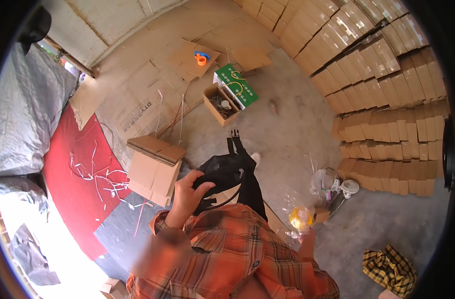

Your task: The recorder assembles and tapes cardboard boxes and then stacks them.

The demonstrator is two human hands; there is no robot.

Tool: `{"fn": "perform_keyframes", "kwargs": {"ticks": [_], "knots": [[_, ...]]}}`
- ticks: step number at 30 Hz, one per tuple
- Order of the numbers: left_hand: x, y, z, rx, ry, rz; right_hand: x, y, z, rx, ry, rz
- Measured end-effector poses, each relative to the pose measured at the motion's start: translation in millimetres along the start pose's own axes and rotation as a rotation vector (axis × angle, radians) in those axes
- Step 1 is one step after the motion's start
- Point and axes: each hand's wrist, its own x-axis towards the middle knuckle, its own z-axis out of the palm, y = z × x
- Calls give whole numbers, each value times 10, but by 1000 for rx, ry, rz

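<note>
My left hand (186, 195) is closed on the edge of a black mesh bag (222, 169), thumb and fingers pinching its fabric in front of my body. From the bag's far end rise black straps with a buckle (235, 133). A black cord curves along its right side. Lower right, my right hand (305, 240) is partly hidden by my sleeve and by a clear plastic bag (301, 218) with something yellow in it. The fingers appear to grip the plastic bag's lower edge.
A folded cardboard carton (155, 169) stands left. Ahead are an open box of small items (221, 107), a green box (237, 84) and orange tape (202, 60). Stacked cartons (382, 74) line the right, near a white fan (349, 187). A yellow checked cloth (389, 269) lies lower right.
</note>
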Motion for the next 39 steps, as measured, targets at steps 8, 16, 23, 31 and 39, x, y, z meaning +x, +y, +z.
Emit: {"fn": "perform_keyframes", "kwargs": {"ticks": [8, 16, 23, 31, 39], "knots": [[1237, 400, 1166, 182, 69, -105, 1281, -1721, 1183, 41, -140, 127], [2430, 692, 1865, 212, 244, -143, 2194, -3360, 2627, -120, -391, 42], [3566, 398, 2212, 224, 455, -273, 2809, -4676, 3972, -196, -275, -51], [4239, 686, 2403, 218, 590, -449, 3120, -5857, 5718, -271, -328, 15], [4736, 712, 2871, 284, 875, -649, 4008, -6655, 7257, -438, -582, 150]]}}
